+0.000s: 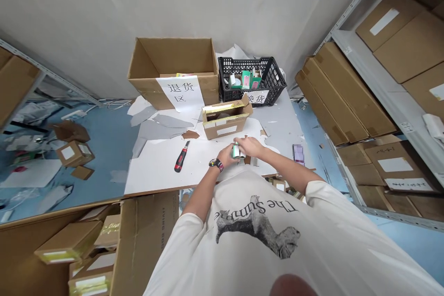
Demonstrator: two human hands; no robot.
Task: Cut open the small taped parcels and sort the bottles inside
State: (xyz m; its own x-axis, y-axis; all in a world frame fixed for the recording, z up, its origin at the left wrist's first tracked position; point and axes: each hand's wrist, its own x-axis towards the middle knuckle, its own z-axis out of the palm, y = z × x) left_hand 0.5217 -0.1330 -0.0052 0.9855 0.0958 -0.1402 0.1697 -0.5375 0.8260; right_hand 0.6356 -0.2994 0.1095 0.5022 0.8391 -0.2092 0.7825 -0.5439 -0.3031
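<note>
Close to my chest, at the table's front edge, my left hand is wrapped round the left side of a small green and white box. The fingers of my right hand are on the top and right side of that same box. Just beyond my hands stands an open brown carton with yellow tape along its rim. A red and black utility knife lies to the left on the white table.
Behind are a large open carton with a paper sign and a black basket holding small green and white boxes. A purple packet lies at the right. Shelves with cartons flank the right side; filled cartons stand front left.
</note>
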